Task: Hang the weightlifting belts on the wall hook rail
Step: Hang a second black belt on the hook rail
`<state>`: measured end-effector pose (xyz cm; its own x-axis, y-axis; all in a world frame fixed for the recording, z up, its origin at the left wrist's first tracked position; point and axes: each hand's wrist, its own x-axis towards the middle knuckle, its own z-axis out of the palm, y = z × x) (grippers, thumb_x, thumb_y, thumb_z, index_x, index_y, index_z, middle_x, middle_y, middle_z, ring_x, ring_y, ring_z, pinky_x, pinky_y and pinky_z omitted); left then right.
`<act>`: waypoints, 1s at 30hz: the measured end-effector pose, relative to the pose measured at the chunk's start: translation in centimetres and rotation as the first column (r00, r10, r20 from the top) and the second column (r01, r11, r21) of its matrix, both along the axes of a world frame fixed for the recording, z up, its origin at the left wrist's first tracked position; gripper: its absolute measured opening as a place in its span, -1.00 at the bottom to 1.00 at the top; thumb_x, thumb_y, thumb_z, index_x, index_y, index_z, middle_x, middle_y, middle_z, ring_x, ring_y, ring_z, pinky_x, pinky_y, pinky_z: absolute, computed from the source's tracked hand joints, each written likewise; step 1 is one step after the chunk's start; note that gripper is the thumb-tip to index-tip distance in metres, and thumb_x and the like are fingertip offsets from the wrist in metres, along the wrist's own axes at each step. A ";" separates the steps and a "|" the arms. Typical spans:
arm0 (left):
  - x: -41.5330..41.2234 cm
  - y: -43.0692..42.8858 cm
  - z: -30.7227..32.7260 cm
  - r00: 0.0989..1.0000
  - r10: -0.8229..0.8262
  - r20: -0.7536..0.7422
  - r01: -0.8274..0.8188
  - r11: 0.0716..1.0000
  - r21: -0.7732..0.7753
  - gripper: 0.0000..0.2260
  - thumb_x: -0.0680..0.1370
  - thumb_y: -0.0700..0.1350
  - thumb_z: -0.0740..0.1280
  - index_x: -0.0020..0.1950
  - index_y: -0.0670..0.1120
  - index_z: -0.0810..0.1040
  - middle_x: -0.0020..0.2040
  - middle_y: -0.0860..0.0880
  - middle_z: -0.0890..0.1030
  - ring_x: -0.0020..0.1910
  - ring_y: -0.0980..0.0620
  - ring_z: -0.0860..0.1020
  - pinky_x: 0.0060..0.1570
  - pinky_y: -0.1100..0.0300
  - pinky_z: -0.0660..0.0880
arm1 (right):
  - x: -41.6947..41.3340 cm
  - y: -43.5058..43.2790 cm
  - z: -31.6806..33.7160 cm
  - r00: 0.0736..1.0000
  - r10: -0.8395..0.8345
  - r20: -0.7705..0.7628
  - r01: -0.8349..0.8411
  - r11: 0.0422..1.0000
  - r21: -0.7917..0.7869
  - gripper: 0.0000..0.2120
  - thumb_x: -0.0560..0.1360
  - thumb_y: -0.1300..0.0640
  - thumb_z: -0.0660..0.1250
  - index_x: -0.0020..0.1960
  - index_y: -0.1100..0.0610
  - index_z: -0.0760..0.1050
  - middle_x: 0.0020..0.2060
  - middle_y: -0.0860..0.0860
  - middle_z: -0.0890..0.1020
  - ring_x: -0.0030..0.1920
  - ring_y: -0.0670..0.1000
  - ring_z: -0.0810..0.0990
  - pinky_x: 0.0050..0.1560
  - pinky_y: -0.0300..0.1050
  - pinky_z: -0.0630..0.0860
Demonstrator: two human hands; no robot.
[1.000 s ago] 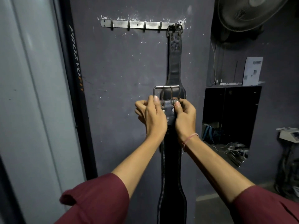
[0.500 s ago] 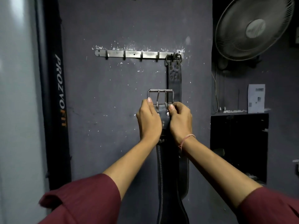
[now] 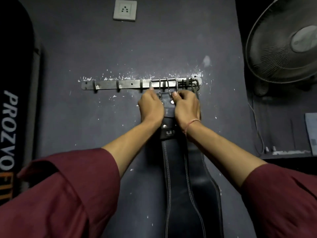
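A steel hook rail (image 3: 106,84) is screwed to the dark wall. A black leather belt (image 3: 176,182) with white stitching hangs down in front of me. Its steel two-prong buckle (image 3: 163,85) is held up against the rail, over one of the hooks right of the middle. My left hand (image 3: 151,106) grips the belt's top on the left side and my right hand (image 3: 187,107) grips it on the right. Behind it a second black belt (image 3: 208,184) hangs from the rightmost hook (image 3: 195,84), mostly hidden.
Three bare hooks stick out of the rail's left half. A wall socket (image 3: 124,10) sits above. A wall fan (image 3: 283,42) is at the upper right, a black padded post marked PROZVOFIT (image 3: 10,127) at the left. A dark shelf (image 3: 289,152) lies lower right.
Both hands have lifted the belt's buckle from about mid-wall up to the rail. The view has tilted upward and moved closer to the wall.
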<state>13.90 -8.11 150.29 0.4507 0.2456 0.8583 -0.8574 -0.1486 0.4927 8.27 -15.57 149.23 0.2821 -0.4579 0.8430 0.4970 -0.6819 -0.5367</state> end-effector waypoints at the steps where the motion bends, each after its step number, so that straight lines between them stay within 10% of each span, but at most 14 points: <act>1: 0.7 -0.5 1.0 1.000 0.015 0.002 -0.015 1.000 0.007 -0.64 0.72 -0.08 0.02 -0.19 -0.18 0.40 -0.18 -0.23 0.54 -0.19 -0.11 0.42 -0.16 0.11 0.27 | 0.7 -0.6 1.0 1.000 -0.006 0.001 0.006 1.000 0.001 -0.70 0.62 0.05 0.25 -0.15 0.22 0.58 -0.24 0.07 0.63 -0.14 0.12 0.56 -0.16 -0.09 0.32; 5: 3.0 -1.4 3.7 0.996 0.070 -0.054 -0.067 0.996 0.051 -0.61 0.72 -0.08 0.02 -0.24 -0.20 0.39 -0.14 -0.18 0.51 -0.14 -0.12 0.40 -0.19 0.19 0.20 | 3.6 -2.0 3.8 0.999 -0.031 -0.040 0.032 0.999 0.025 -0.59 0.61 0.05 0.27 -0.38 0.16 0.34 -0.36 0.05 0.48 -0.18 0.14 0.40 -0.13 -0.11 0.26; 13: 5.4 -1.7 5.8 0.968 0.090 -0.233 -0.066 0.992 0.107 -0.63 0.70 -0.08 0.06 0.22 -0.32 0.53 0.27 -0.32 0.54 0.25 -0.29 0.50 0.18 0.02 0.42 | 6.1 -2.8 5.5 0.996 -0.007 -0.092 0.011 0.999 0.037 -0.72 0.60 0.03 0.30 0.03 0.23 0.65 -0.02 0.14 0.67 -0.03 0.15 0.52 -0.07 -0.15 0.26; 22: 6.0 -1.3 2.0 0.991 0.063 -0.121 -0.051 0.994 0.101 -0.53 0.71 -0.05 0.05 -0.40 -0.11 0.28 -0.36 -0.06 0.45 -0.23 -0.11 0.40 -0.23 0.14 0.23 | 6.4 -2.9 2.1 0.992 0.127 0.025 -0.129 0.988 0.089 -0.81 0.53 0.12 0.42 0.00 0.25 0.66 -0.08 0.12 0.71 -0.08 0.03 0.61 -0.09 -0.20 0.43; 30: 4.8 1.5 -8.9 0.995 0.023 -0.093 -0.007 0.986 0.167 -0.62 0.70 0.08 0.03 0.00 -0.14 0.51 0.00 -0.16 0.64 0.05 -0.17 0.57 0.06 -0.03 0.45 | 4.0 -0.9 -6.5 0.977 0.172 0.125 -0.174 0.985 0.002 -0.66 0.66 0.12 0.21 0.40 0.16 0.47 0.28 0.03 0.60 0.25 -0.08 0.53 0.13 -0.39 0.37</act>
<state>18.75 -6.65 141.40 0.5286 0.1104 0.8417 -0.8056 -0.2472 0.5384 12.27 -16.45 142.69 0.2517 -0.4224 0.8708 0.6700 -0.5733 -0.4717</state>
